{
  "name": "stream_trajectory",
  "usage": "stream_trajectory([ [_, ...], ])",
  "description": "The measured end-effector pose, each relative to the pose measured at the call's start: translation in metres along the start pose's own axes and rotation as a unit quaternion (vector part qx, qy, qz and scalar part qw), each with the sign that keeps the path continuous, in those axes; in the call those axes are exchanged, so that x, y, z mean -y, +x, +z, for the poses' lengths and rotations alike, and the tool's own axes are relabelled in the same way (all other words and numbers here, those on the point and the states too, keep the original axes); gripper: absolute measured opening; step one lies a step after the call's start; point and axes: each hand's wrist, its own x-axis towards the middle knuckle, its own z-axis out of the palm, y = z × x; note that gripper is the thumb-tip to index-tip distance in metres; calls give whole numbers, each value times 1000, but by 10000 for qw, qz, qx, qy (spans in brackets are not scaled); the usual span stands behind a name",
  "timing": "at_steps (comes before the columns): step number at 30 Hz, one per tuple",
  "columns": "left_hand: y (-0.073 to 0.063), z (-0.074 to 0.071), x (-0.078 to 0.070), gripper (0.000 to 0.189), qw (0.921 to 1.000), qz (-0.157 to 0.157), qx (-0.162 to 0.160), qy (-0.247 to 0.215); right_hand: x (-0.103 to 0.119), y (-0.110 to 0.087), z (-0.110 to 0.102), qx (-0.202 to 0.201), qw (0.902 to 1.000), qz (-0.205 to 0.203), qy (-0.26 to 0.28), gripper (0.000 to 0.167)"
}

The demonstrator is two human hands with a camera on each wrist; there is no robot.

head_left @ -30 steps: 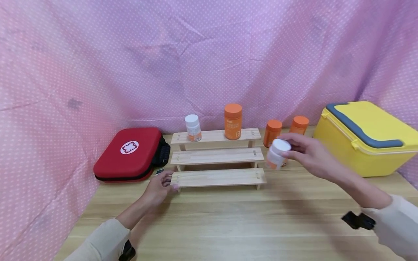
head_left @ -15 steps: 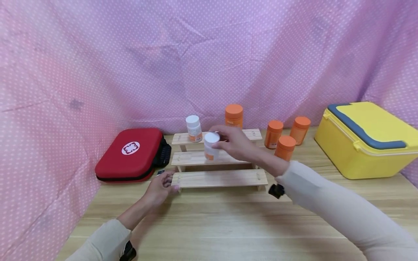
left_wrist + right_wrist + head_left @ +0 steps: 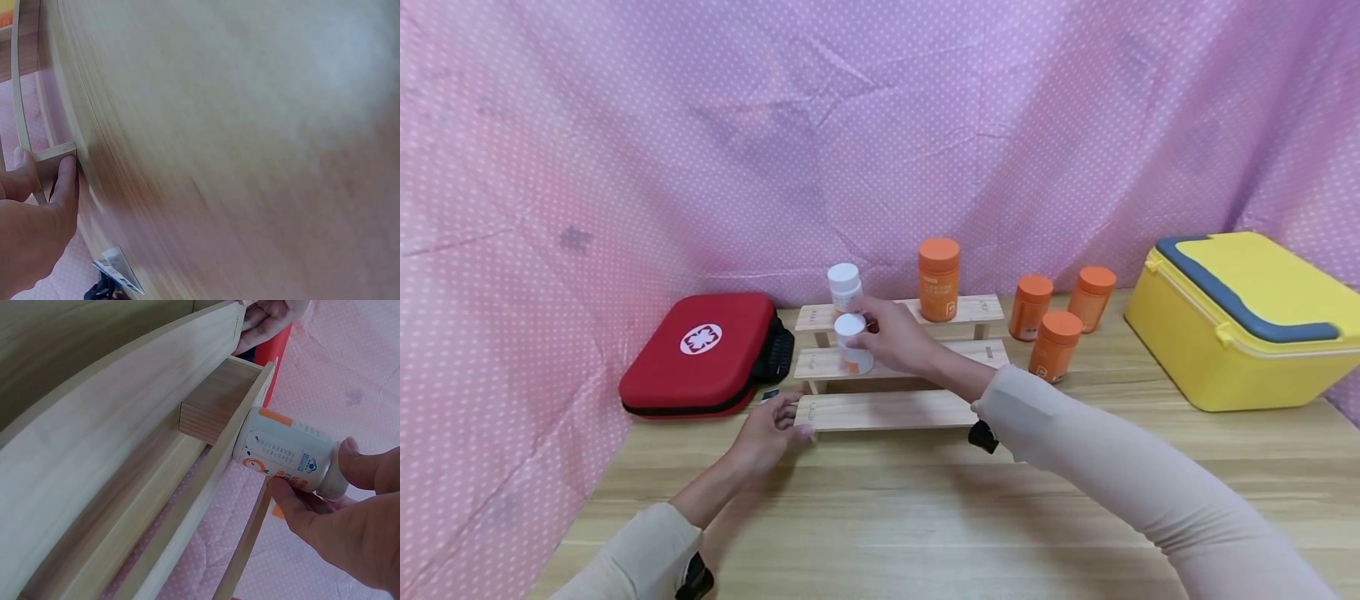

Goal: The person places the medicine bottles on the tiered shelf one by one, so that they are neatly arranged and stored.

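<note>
With thumb and fingers my right hand (image 3: 895,335) grips a white pill bottle (image 3: 287,450) near its cap. The bottle is upright at the left part of the middle step of a three-tier wooden rack (image 3: 887,410); in the right wrist view its base meets that step. My left hand (image 3: 765,435) pinches the left end of the lowest step, thumb in front, as the left wrist view also shows. On the top step stand another white bottle (image 3: 844,282), partly hidden behind the held one, and a larger orange bottle (image 3: 938,280).
Several orange-capped bottles, including a front one (image 3: 1055,346), stand on the table right of the rack. A yellow box (image 3: 1240,333) with a grey handle is at the far right. A red first-aid case (image 3: 700,358) lies left of the rack. A pink dotted cloth (image 3: 880,150) hangs behind.
My right hand has carried the white bottle from the right of the rack leftward to the left part of the middle step. The left hand has stayed on the lowest step.
</note>
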Motion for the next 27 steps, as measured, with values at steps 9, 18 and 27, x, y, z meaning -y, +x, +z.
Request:
stream_trajectory([
  [9, 1, 0, 2, 54, 10000, 2, -27, 3, 1, -1, -1, -52, 10000, -10, -53, 39],
  [18, -1, 0, 1, 52, 10000, -47, -52, -69, -4, -40, -43, -479, 9978, -226, -400, 53],
  [27, -2, -1, 1, 51, 10000, 36, -40, -41, -47, -118, -112, -1219, 9895, 263, -724, 54],
])
